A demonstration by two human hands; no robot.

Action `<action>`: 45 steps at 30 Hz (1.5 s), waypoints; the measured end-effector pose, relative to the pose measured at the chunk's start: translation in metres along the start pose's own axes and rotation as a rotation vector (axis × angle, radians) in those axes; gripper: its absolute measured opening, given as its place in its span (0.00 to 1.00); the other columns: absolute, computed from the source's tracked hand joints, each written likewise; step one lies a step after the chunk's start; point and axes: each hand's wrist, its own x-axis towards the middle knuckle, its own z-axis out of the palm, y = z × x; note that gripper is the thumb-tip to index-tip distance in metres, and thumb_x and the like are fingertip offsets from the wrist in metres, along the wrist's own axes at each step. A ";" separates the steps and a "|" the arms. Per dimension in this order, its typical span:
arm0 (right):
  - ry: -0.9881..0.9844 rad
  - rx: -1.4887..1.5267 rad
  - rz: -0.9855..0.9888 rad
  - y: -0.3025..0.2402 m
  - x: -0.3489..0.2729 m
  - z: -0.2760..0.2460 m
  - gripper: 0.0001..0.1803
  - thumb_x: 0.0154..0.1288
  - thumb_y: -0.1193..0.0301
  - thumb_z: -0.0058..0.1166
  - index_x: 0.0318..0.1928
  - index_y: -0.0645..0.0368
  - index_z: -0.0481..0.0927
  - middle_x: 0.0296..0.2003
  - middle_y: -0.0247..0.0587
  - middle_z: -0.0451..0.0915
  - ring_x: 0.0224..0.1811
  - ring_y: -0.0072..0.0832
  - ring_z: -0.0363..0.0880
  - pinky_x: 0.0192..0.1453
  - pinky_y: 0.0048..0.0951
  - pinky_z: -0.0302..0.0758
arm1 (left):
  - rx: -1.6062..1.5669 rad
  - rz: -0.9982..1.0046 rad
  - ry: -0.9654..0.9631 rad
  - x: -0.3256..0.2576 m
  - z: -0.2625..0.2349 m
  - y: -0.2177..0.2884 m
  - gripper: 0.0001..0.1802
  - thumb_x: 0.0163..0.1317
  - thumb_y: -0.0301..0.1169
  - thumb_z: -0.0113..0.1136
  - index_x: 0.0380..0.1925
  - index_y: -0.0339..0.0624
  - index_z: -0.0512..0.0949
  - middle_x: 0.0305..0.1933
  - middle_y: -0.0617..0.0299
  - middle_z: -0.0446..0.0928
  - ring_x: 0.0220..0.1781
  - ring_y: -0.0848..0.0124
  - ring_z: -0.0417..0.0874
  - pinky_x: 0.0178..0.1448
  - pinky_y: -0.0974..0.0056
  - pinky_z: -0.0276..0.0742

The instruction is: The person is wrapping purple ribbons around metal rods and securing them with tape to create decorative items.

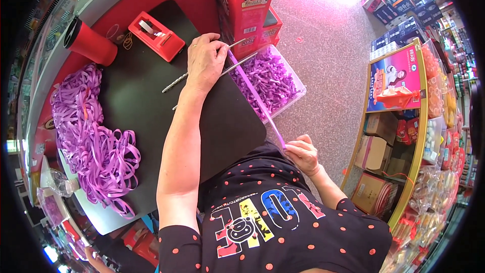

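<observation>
My left hand [204, 63] is closed over the table's far right edge, pinching one end of a purple ribbon [256, 93]. Two thin silvery sticks, like metal chopsticks [241, 63], pass under that hand; how firmly it grips them is hidden. The ribbon runs taut down to my right hand [302, 154], whose fingertips pinch its other end near my lap. Beneath the ribbon is a clear plastic box [298, 96] filled with small folded purple ribbon pieces [273, 78]. A large heap of purple ribbon loops [91, 131] lies along the table's left side.
The black tabletop [146, 106] holds a red tape dispenser-like holder [157, 36], rubber bands [128, 40] and a red tumbler [90, 43]. Tall red cartons [247, 10] stand beyond the plastic box. At the right, a shelf unit [417, 162] carries boxes and packaged goods.
</observation>
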 end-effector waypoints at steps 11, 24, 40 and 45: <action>0.181 0.229 0.136 -0.046 0.030 -0.049 0.13 0.43 0.83 0.64 0.33 0.57 0.82 0.27 0.36 0.81 0.30 0.30 0.73 0.40 0.32 0.68 | 0.004 -0.018 0.024 0.000 -0.001 -0.001 0.08 0.57 0.32 0.60 0.31 0.39 0.83 0.52 0.55 0.75 0.58 0.56 0.71 0.61 0.56 0.66; 0.096 1.187 -0.073 -0.064 0.274 -0.062 0.25 0.68 0.62 0.49 0.61 0.60 0.66 0.48 0.50 0.75 0.42 0.30 0.69 0.48 0.29 0.64 | 0.010 -0.027 0.016 -0.001 0.000 -0.005 0.08 0.55 0.33 0.62 0.29 0.41 0.84 0.53 0.56 0.75 0.59 0.57 0.69 0.61 0.55 0.66; -0.294 1.253 0.419 0.070 0.423 0.093 0.33 0.72 0.46 0.34 0.68 0.53 0.58 0.53 0.51 0.77 0.39 0.20 0.68 0.46 0.22 0.66 | -0.043 -0.068 0.006 -0.002 -0.007 0.001 0.09 0.42 0.25 0.62 0.27 0.38 0.84 0.53 0.53 0.74 0.59 0.55 0.69 0.62 0.55 0.66; -0.326 1.250 0.533 0.100 0.409 0.123 0.34 0.73 0.45 0.29 0.69 0.52 0.56 0.55 0.51 0.75 0.40 0.21 0.68 0.52 0.24 0.66 | -0.106 -0.101 0.073 0.002 -0.005 0.005 0.11 0.39 0.20 0.63 0.28 0.39 0.81 0.50 0.54 0.73 0.58 0.55 0.69 0.60 0.55 0.67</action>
